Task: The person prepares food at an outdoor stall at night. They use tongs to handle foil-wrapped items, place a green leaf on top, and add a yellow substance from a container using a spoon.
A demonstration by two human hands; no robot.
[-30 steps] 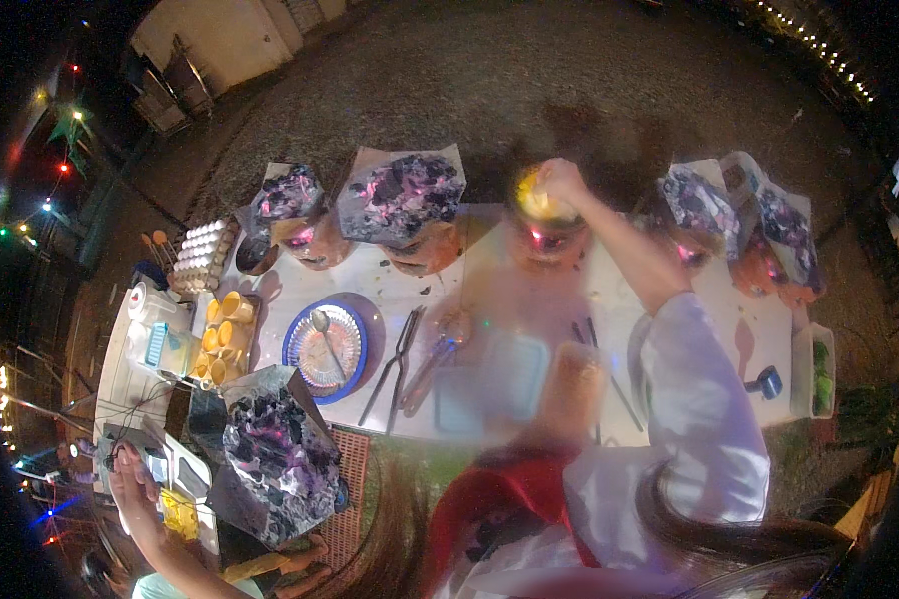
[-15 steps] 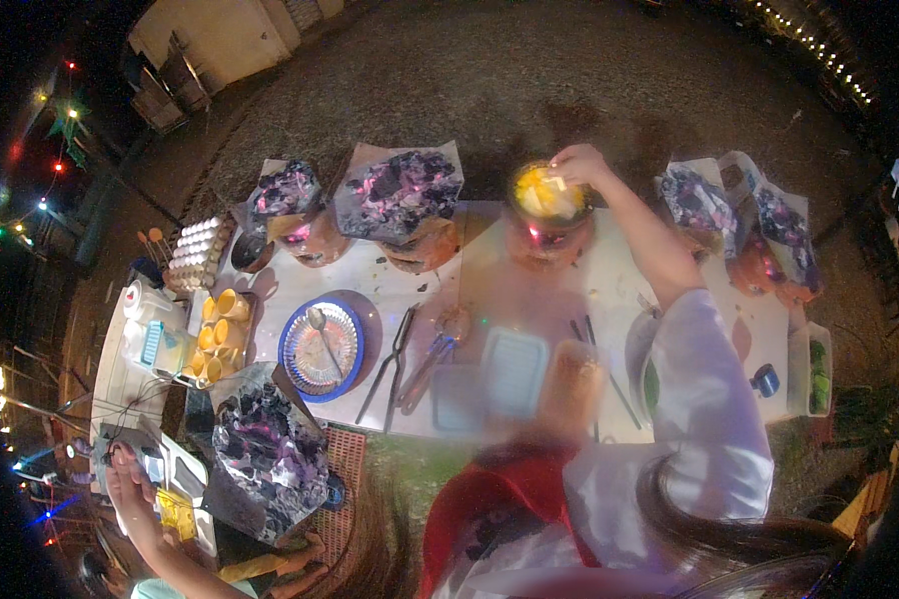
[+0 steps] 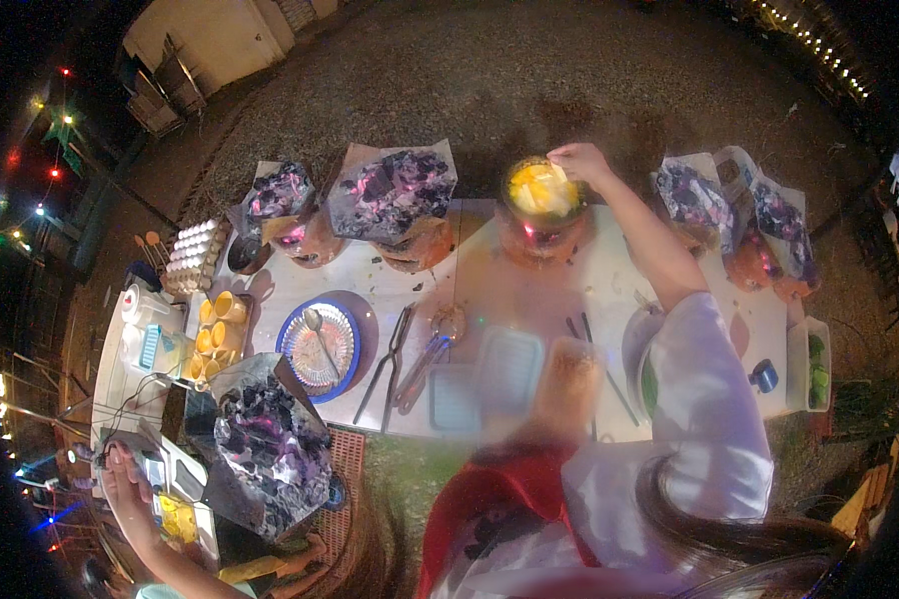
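Note:
My right hand (image 3: 579,162) reaches across the table to the far side, over the rim of a dark round pot (image 3: 510,208). Its fingers are closed on a small pale thing that I cannot make out. Inside the pot lies yellow and whitish food (image 3: 543,188). The pot rests on a clay stove (image 3: 543,240) with a red glow at its front. My left hand does not show. The bare hand (image 3: 125,479) at the lower left, with a mint sleeve, appears to be another person's.
Charcoal trays (image 3: 400,190) top clay stoves along the far edge. A blue-rimmed plate (image 3: 292,369) holds a spoon; tongs (image 3: 385,364) lie beside it. Lidded plastic boxes (image 3: 512,369), yellow cups (image 3: 228,307), eggs (image 3: 196,250) and a blue mug (image 3: 764,376) also stand here.
My right hand stays at the pot's rim, and its fingers have shifted slightly up and away from the food. The view has tilted a little. The other person's hand has barely moved.

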